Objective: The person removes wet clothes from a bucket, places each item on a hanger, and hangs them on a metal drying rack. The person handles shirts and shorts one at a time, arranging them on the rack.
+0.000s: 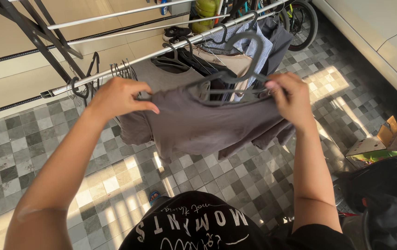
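Both hands are gripping the grey shirt [198, 125] in front of the drying rack [115, 69], left hand [117, 97] pinching one shoulder and right hand [291, 97] clamping shirt and hanger [235, 69] together, ideally keeping the shoulders level

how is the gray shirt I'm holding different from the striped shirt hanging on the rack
The gray shirt is plain and dark gray; the striped shirt is blue and white. The gray shirt is held up by both hands, left hand and right hand, with a gray hanger at its top; the striped shirt hangs on the rack rail, touched by neither hand. Both are on hangers.
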